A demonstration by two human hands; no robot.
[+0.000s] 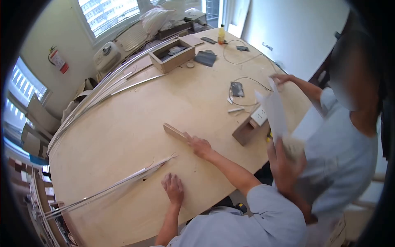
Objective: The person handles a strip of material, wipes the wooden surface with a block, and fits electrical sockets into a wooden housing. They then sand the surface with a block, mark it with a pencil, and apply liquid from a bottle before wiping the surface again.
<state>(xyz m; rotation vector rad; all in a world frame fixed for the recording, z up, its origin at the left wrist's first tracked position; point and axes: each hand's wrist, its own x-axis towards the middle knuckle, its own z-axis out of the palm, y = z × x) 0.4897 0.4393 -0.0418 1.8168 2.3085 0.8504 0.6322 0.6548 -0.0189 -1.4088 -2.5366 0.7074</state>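
Note:
My right hand (200, 146) grips the near end of a short flat wooden strip (174, 131), which stands on its edge on the plywood tabletop (103, 131). My fingers cover that end of it. My left hand (173, 188) lies palm down on the wood, fingers stretched out, holding nothing. Just beyond its fingertips runs a long thin metal strip (119, 184) with loose wires at its end.
On the right, a co-worker (341, 144) holds white paper sheets (275, 108). Beside them sits a wooden block with a white power outlet (259, 115). Farther back are an open wooden box (172, 53), dark sheets (205, 58), cables and a yellow bottle (221, 34). Long strips (94, 96) line the left edge.

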